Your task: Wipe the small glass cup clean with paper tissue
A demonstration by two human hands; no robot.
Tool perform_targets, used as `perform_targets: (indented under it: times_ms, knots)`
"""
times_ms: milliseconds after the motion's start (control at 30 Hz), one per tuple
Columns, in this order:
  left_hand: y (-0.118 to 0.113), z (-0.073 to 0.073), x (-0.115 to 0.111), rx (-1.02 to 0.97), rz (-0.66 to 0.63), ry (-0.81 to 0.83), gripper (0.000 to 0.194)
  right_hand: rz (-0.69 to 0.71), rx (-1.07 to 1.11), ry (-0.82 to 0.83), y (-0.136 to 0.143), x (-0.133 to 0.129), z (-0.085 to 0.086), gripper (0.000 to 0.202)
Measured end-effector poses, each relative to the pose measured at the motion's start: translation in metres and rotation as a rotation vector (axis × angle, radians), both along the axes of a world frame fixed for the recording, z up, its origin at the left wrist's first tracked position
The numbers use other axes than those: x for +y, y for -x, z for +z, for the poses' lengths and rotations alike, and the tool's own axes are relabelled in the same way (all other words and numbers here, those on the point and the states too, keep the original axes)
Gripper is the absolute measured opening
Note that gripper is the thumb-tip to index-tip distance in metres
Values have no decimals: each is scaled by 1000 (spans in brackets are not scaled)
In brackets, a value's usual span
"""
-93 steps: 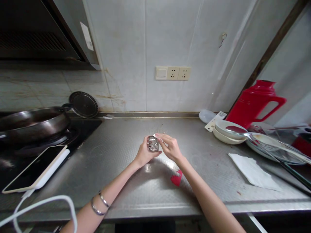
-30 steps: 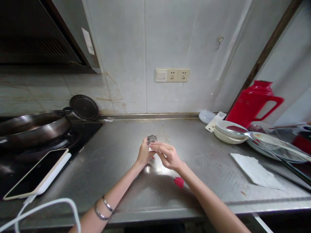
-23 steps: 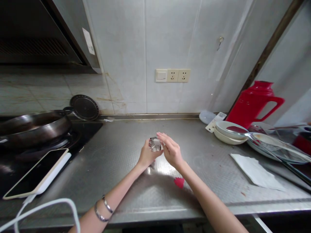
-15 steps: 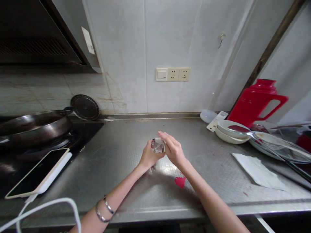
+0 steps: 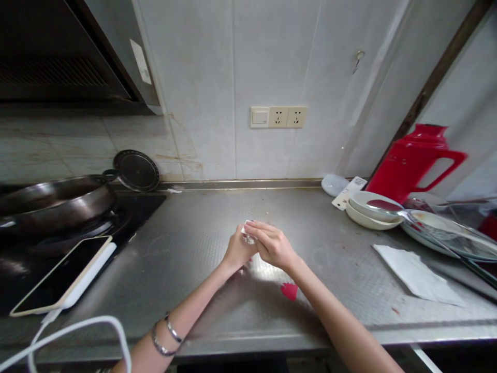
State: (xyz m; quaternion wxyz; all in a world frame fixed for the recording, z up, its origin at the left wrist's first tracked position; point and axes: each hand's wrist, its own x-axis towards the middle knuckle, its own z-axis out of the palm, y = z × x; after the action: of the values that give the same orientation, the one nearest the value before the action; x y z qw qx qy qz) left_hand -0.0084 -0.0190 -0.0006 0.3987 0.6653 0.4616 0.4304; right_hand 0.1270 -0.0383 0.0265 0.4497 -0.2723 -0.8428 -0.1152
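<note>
My left hand point(image 5: 238, 247) is wrapped around a small clear, faceted glass-like object point(image 5: 249, 239), most of it hidden by my fingers. Over its top lies my right hand point(image 5: 274, 244), fingers together and pressing a bit of white tissue point(image 5: 245, 227) against it. Both hands are held just above the steel counter point(image 5: 186, 290), near its middle. On the counter below my right wrist is a small red piece point(image 5: 289, 291) with a jagged edge.
On the left, a pan point(image 5: 58, 202) sits on the stove beside a phone point(image 5: 62, 274) with a white cable point(image 5: 89, 321). To the right are stacked bowls point(image 5: 373, 215), a red thermos point(image 5: 411, 163), plates point(image 5: 446, 238) and a folded white napkin point(image 5: 415, 274).
My right hand has moved left and across the top of the clear object, covering more of it. White tissue now shows under its fingertips. My left hand keeps its hold.
</note>
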Motion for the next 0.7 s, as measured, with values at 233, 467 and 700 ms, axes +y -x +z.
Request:
perform_targets:
  times_ms: [233,467,700]
  knots:
    - [5,-4,7,-152,-39,51,46,166,127,93,9,-8,3,37]
    - [1,18,-4,-151,23,128,58,-160,532,158,-4,-3,14,26]
    - [1,17,-4,-188,9,121,53,-42,222,30,-8,6,6,32]
